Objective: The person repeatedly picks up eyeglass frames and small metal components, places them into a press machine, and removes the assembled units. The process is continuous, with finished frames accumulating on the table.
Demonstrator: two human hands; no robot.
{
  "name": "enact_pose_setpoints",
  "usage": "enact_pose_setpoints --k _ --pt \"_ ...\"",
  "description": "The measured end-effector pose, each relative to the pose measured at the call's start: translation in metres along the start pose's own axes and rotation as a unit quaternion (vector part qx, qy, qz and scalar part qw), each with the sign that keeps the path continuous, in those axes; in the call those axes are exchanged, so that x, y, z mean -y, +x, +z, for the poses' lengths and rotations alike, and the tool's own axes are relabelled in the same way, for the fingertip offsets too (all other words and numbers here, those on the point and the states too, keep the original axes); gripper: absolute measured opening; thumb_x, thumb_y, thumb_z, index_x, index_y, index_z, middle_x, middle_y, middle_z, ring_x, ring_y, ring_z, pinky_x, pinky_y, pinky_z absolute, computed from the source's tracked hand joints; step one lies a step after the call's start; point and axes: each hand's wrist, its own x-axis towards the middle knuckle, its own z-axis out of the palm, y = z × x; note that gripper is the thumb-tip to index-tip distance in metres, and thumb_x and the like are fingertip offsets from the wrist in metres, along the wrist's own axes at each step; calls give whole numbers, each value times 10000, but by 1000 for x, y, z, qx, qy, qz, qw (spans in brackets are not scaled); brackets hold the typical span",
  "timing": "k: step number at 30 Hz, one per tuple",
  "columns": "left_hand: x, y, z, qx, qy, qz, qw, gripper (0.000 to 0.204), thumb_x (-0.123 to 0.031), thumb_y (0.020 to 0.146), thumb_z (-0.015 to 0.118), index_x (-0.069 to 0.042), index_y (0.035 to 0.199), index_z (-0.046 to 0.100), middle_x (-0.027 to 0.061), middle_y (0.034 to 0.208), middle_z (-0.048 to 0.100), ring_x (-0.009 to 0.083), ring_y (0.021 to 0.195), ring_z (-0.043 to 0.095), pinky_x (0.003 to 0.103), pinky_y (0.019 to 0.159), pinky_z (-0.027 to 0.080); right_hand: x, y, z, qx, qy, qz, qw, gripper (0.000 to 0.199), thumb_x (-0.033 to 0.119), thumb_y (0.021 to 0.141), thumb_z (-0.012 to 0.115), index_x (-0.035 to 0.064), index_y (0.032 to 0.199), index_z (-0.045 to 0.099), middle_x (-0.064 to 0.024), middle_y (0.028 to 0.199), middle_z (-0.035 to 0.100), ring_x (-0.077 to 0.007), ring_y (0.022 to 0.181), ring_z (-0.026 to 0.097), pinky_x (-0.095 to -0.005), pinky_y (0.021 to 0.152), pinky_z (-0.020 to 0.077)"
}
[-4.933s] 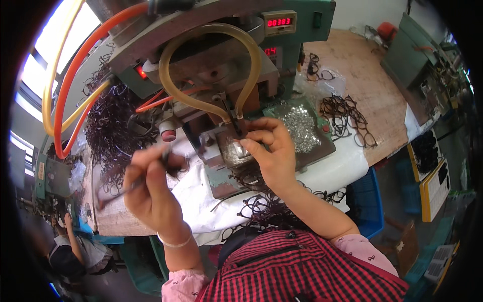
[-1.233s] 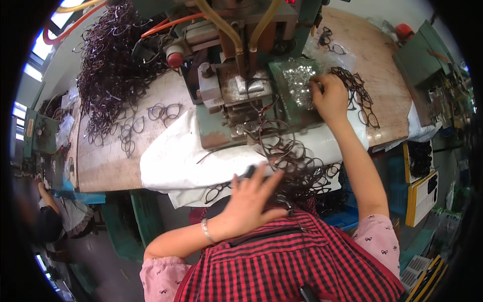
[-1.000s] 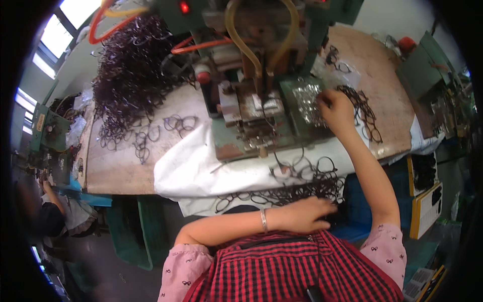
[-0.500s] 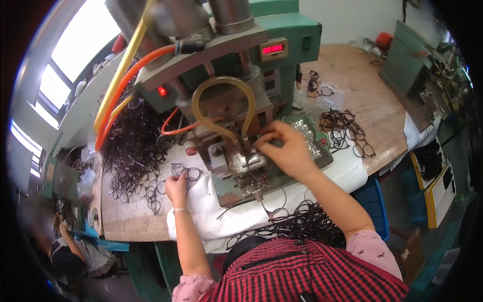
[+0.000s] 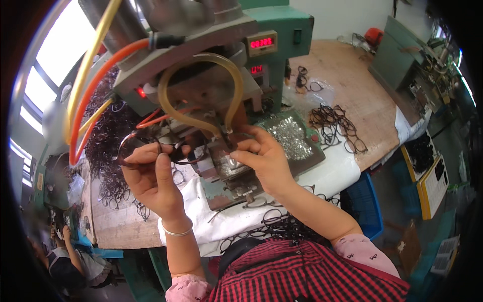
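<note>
My left hand is raised at the left of the green press. It pinches a dark eyeglass frame by its middle, one rim on each side of the fingers. My right hand is at the press's metal fixture, thumb and fingers closed together. Whatever the right fingers grip is too small or hidden to make out. Beside that hand, a heap of small shiny metal pieces lies on the press's green base.
Dark eyeglass frames lie in a large pile at the left, a smaller pile at the right and a heap before me. A looped yellowish hose hangs over the fixture. A blue crate stands below the table's right edge.
My left hand has lifted an eyeglass frame from the white sheet up to the press. My right hand remains by the fixture, its fingers lower. The view has shifted slightly.
</note>
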Motion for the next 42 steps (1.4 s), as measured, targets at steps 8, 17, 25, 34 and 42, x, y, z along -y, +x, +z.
enact_pose_setpoints --k 8,17,25,34,42 --pt "-22 -40 -12 274 233 179 916 177 59 735 699 -74 828 629 142 1007 726 264 750 693 307 579 499 29 -40 -93 -88 -615 -193 759 378 78 740 771 40 1107 686 -98 932 702 -310 964 620 -408 864 488" --pt "3 -52 25 347 268 357 825 222 -80 749 779 -117 785 562 39 996 708 182 870 677 315 747 610 -7 7 -122 -136 -660 -236 700 107 102 731 775 60 774 687 -70 761 637 -287 803 574 -404 746 467" --pt "6 -56 23 322 246 352 844 192 -165 753 693 -136 788 506 15 1025 673 134 752 599 320 809 575 -26 12 -149 -129 -660 -281 684 128 110 791 698 45 884 638 -121 842 623 -323 862 579 -425 771 451" --pt "6 -85 -75 91 611 226 753 205 -148 865 705 -109 1066 696 34 1071 692 252 862 647 426 879 549 -17 11 -154 -155 -518 -153 827 183 105 889 693 -5 1029 737 -112 991 719 -196 916 660 -311 833 506" --pt "97 -96 -308 206 615 -66 759 256 32 786 623 -109 974 725 98 997 656 311 933 598 404 826 494 -3 7 -96 -65 -382 -56 920 135 50 863 711 -16 981 709 -29 900 697 -96 815 626 -231 759 483"
